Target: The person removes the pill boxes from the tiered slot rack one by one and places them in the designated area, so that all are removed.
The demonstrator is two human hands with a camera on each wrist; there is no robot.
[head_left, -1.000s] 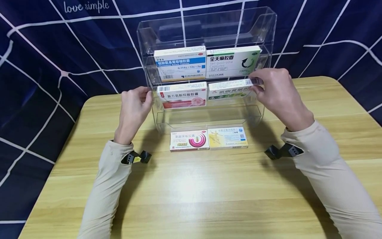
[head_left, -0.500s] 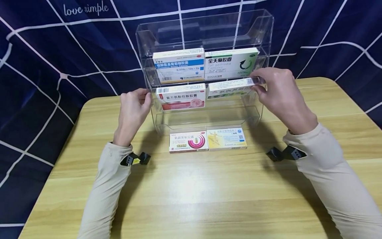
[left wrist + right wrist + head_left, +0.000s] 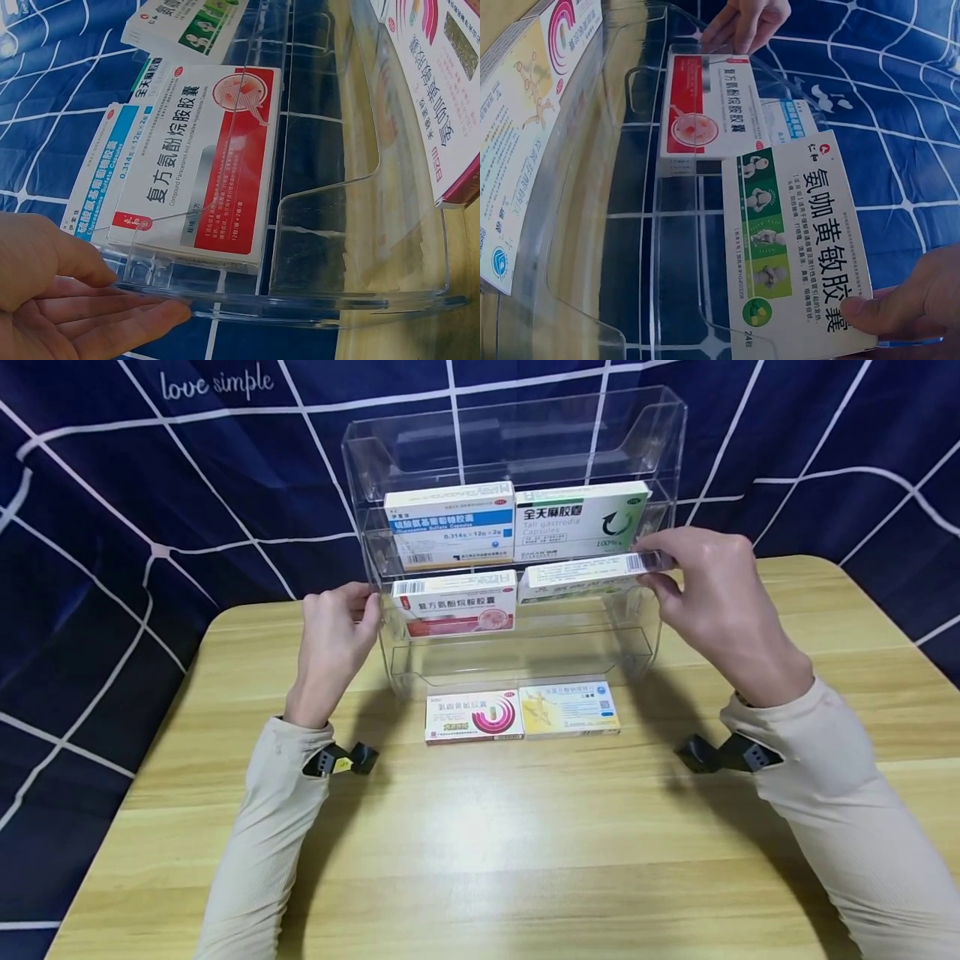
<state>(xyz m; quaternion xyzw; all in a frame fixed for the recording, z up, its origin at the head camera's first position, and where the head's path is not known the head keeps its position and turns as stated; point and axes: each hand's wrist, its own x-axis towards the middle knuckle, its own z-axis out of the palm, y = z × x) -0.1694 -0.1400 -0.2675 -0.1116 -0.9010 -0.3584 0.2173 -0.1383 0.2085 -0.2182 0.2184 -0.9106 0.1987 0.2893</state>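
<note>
In the head view, my right hand pinches the right end of a white medicine box. The box tilts with its top side facing up, at the right of the rack's middle tier. Its front, with a green picture strip, shows in the right wrist view. My left hand grips the left side of the clear acrylic display rack, thumb and fingers about its edge. Left of the held box, a red-and-white medicine box stands in the same tier.
On the upper tier stand a blue-and-white medicine box and a green-and-white one. In front of the rack lie a box with pink rings and a yellow-and-white box, side by side. A dark gridded cloth hangs behind the wooden table.
My right hand has drawn slightly right and toward me, and the held box has tipped so more of its top and less of its front shows. My left hand stays on the rack.
</note>
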